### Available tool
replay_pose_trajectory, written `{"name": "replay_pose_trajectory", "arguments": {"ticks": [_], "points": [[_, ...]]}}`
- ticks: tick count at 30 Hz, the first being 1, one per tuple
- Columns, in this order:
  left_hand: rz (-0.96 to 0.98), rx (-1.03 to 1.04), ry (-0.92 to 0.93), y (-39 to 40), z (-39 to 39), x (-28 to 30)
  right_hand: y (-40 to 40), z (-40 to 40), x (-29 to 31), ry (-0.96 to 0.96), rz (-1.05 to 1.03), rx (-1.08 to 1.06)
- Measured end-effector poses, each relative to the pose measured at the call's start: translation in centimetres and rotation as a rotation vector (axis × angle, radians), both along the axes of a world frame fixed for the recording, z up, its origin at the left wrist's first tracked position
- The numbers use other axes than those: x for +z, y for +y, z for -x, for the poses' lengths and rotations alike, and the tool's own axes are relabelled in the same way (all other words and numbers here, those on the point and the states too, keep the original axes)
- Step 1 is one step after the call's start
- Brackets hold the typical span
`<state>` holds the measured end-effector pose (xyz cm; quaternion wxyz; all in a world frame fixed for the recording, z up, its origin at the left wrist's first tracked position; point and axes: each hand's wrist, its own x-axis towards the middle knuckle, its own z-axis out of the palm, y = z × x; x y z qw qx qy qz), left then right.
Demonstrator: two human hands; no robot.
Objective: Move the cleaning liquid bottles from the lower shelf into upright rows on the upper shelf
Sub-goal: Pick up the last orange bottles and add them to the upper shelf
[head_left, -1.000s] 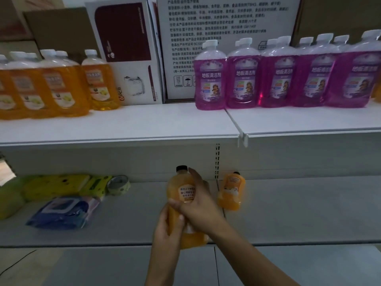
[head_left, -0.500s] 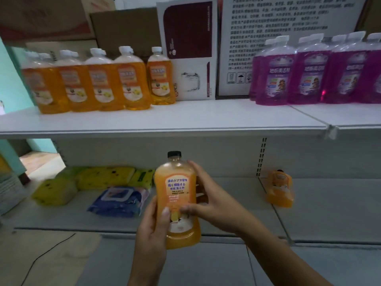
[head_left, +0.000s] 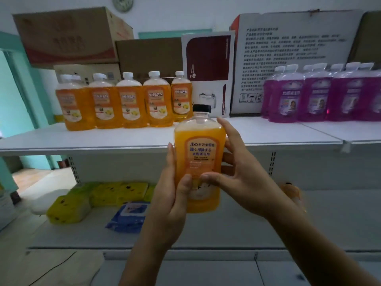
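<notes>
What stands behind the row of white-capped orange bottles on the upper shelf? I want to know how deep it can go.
Behind the white-capped orange bottles stand brown cardboard boxes. The shelf surface behind the bottles is hidden by them.

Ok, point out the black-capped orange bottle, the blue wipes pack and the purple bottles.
black-capped orange bottle (head_left: pixel 199 153), head view, on its front label.
blue wipes pack (head_left: pixel 128 218), head view, on its top face.
purple bottles (head_left: pixel 321 96), head view, on a middle bottle's label.

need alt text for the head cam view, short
Both hands, left hand and right hand, hold an upright black-capped orange bottle before the upper shelf, where orange bottles and purple bottles stand in rows.
</notes>
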<state>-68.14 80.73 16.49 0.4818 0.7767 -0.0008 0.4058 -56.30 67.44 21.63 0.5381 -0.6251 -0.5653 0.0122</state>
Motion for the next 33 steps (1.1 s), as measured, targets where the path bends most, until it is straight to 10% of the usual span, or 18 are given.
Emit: {"name": "replay_pose_trajectory", "arguments": {"ticks": [14, 33], "points": [[-0.287, -0.026, 0.152, 6.4, -7.7, 9.5, 4.8, -6.2, 8.1, -0.378, 0.001, -0.265], [-0.512, 0.382, 0.455, 10.2, -11.8, 8.3, 11.5, -15.5, 8.3, -0.244, 0.121, -0.377]]}}
